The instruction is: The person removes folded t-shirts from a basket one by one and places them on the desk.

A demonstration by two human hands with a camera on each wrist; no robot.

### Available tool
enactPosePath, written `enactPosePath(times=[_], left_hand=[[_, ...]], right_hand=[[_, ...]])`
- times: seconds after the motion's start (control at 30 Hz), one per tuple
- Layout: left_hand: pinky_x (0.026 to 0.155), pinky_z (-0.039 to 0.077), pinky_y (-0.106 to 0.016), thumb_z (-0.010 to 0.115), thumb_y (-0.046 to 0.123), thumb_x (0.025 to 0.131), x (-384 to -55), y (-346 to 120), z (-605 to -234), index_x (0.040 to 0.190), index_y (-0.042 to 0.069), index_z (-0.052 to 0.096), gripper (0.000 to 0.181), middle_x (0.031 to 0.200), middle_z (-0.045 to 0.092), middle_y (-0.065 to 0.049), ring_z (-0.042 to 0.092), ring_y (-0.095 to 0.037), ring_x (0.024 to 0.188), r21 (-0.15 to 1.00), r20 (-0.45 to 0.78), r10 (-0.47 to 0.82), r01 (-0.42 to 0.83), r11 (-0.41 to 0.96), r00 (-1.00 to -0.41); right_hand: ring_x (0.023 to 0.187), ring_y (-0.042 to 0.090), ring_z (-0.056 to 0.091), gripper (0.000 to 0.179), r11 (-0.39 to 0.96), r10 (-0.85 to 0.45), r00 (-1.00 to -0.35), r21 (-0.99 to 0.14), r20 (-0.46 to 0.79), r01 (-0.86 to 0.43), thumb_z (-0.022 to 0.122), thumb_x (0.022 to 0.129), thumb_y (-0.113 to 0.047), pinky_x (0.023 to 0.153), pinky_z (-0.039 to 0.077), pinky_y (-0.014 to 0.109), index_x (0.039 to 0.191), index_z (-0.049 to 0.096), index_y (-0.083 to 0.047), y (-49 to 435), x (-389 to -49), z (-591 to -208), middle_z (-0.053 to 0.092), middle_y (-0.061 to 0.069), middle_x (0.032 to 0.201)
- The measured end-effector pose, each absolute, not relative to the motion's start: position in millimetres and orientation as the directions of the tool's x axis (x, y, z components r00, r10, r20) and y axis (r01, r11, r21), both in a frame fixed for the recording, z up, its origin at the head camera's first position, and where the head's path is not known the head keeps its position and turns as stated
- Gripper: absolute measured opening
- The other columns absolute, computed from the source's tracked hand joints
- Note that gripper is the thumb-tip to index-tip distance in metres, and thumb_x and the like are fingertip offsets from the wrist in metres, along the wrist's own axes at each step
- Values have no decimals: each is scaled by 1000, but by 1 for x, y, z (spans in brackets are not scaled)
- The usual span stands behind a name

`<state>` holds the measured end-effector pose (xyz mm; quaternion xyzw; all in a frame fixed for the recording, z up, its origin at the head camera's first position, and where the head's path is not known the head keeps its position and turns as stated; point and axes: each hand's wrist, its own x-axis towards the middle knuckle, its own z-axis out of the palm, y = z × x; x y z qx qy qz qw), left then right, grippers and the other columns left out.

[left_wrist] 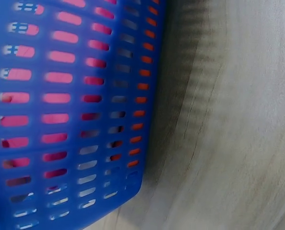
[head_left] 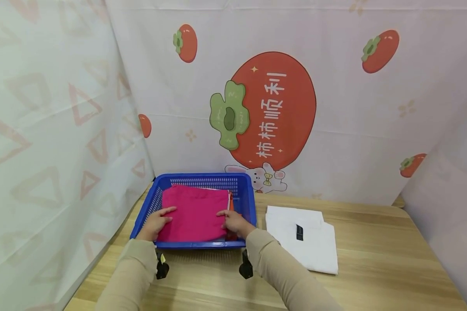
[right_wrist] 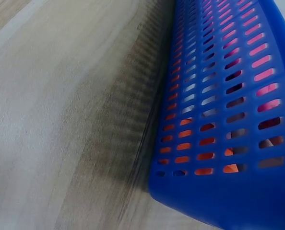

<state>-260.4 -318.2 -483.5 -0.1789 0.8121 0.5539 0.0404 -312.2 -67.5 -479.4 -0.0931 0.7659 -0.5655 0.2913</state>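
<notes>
A folded bright pink cloth (head_left: pixel 196 214) lies on top of other items inside a blue plastic basket (head_left: pixel 200 245). My left hand (head_left: pixel 155 223) holds the cloth's left edge, with fingertips over the top of it. At the opposite edge, my right hand (head_left: pixel 235 221) grips the cloth in the same way. Parts of the fingers are hidden behind the basket wall and the cloth. Through the slots of the basket (left_wrist: pixel 75 115) in the left wrist view, pink and orange fabric shows. Orange pieces (head_left: pixel 231 216) peek out beside the pink cloth at the right.
To the right of the basket, a folded white garment (head_left: pixel 301 242) with a dark label lies on the wooden table (head_left: pixel 373 255). A printed white curtain (head_left: pixel 334 108) stands behind the table, and more hangs along both sides.
</notes>
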Motion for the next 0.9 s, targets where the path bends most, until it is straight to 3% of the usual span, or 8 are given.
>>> enactPosePath(times=[0.27,0.37,0.6,0.8,0.9], left_hand=[[77,41,-42,44,1,86,-260,-316,-477,127,8,45,41,135,21,-23,36,-35,108,895,-250,-236,-317,313,-939],[72,43,-37,43,0,86,-260,-315,-471,127,8,44,42,136,21,-21,38,-34,105,907,-237,-225,-298,296,-945],[63,45,-33,42,0,87,-258,-308,-455,128,8,43,41,134,23,-21,47,-30,90,926,-208,-199,-258,275,-958],[68,45,-34,45,5,88,-253,-302,-445,128,11,43,40,137,20,-19,42,-32,101,927,-204,-204,-256,274,-958],[67,46,-34,45,6,89,-249,-297,-439,128,12,44,40,138,19,-17,45,-30,98,938,-205,-197,-249,240,-959]], right_hand=[[64,14,51,58,256,-504,-813,-949,-292,182,42,72,21,48,38,24,124,42,-3,-63,-312,-477,50,16,116],[55,11,43,58,276,-499,-823,-950,-271,146,42,73,20,48,35,23,125,43,-5,-61,-313,-473,47,14,120],[62,12,49,56,256,-538,-815,-963,-215,85,44,74,19,55,43,27,124,44,-5,-54,-313,-457,51,13,114],[63,14,52,56,202,-569,-799,-975,-196,95,44,75,18,65,47,40,126,41,-4,-43,-308,-448,50,17,117],[64,14,52,55,196,-571,-797,-976,-194,97,44,77,17,69,46,43,127,41,-4,-36,-306,-441,50,17,116]])
